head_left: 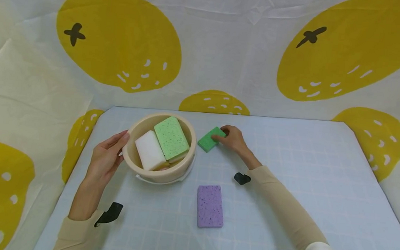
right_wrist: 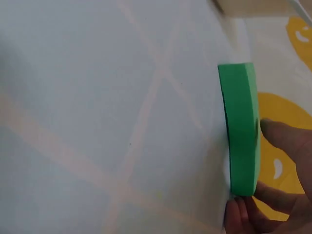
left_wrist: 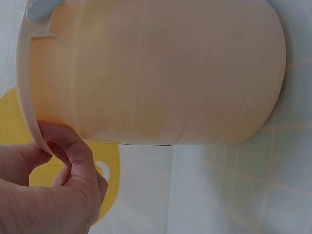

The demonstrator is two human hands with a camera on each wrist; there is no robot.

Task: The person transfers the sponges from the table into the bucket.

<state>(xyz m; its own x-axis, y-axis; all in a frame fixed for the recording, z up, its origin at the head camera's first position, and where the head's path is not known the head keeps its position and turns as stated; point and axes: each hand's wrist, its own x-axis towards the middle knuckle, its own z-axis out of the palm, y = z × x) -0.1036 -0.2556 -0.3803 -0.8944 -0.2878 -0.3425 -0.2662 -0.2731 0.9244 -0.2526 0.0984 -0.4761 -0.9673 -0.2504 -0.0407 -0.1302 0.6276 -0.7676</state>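
Observation:
My left hand [head_left: 106,156] pinches the rim of a cream bucket [head_left: 182,169] on its left side. In the left wrist view, thumb and fingers meet over the rim, and the bucket's wall [left_wrist: 161,73] fills most of the picture. Inside lie a light green speckled sponge [head_left: 171,137] and a white sponge [head_left: 150,150]; things below them are mostly hidden. Right of the bucket, my right hand [head_left: 233,139] holds a dark green sponge [head_left: 207,141] by its far right end. The right wrist view shows the thumb against the sponge's [right_wrist: 240,129] top face and fingers at its end.
A purple speckled sponge [head_left: 210,206] lies flat on the pale checked table cover [head_left: 305,182], nearer me than the bucket. The bucket's white handle [head_left: 168,183] hangs down in front. Behind the table rises a white cloth with large yellow fruit prints [head_left: 122,35].

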